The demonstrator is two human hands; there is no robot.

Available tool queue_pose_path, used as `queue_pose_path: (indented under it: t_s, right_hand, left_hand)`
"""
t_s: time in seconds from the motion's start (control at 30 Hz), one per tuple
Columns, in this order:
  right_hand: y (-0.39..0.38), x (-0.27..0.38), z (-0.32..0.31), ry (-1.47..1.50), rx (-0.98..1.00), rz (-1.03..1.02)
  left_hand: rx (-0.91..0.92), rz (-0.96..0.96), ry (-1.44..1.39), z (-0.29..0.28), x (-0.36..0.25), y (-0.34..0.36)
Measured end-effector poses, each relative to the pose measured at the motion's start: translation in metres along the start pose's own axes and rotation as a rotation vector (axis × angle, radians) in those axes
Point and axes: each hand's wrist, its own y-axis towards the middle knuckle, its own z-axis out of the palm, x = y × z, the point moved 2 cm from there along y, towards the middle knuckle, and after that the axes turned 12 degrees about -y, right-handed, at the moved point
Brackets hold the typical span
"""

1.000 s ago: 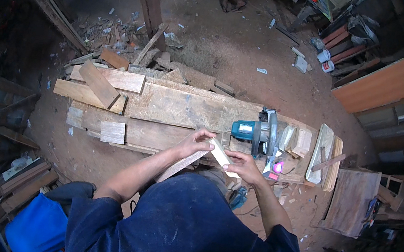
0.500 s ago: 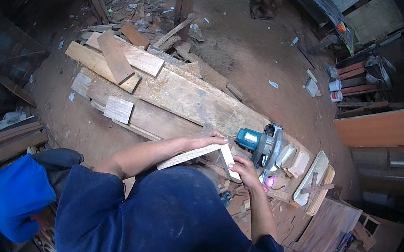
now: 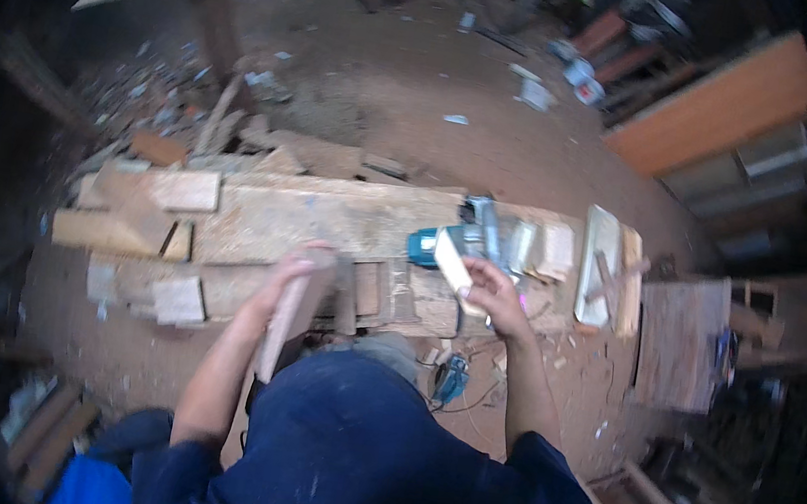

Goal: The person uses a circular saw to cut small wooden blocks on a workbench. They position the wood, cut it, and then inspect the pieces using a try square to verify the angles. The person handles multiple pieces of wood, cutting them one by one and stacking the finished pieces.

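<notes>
My left hand (image 3: pixel 287 283) is closed around a flat wooden board (image 3: pixel 295 324), which stands on edge close to my body. In my right hand (image 3: pixel 498 302) a short, pale wooden strip (image 3: pixel 453 262) is pinched between thumb and fingers, tilted up to the left. The two pieces are apart, both raised over the near side of the workbench (image 3: pixel 325 232). Just beyond the strip lies a teal circular saw (image 3: pixel 429 245), partly hidden by it. Motion blurs the picture, and some of my left fingers are behind the board.
Loose boards (image 3: pixel 132 204) lie at the bench's left end. Cut wood pieces (image 3: pixel 553 248) and a long pale plank (image 3: pixel 599 266) rest to the right. A second teal power tool (image 3: pixel 451 379) with a cord sits low near my body. Wood scraps (image 3: pixel 159 150) litter the far left.
The board and the strip, earlier meeting at a corner, have separated. My left hand has moved left with the board, now turned more upright. The whole view has swung round, levelling the bench.
</notes>
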Motion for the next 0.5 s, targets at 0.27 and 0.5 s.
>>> queue_pose_path:
  t_s: [0.27, 0.5]
  right_hand:
    - [0.036, -0.126, -0.176, -0.412, -0.919, 0.204]
    - [0.053, -0.173, -0.22, -1.207, -0.649, 0.677]
  left_hand:
    - [-0.583, -0.024, -0.073, -0.149, 0.019, -0.044]
    - [-0.77, 0.157, -0.054, -0.142, -0.004, -0.046]
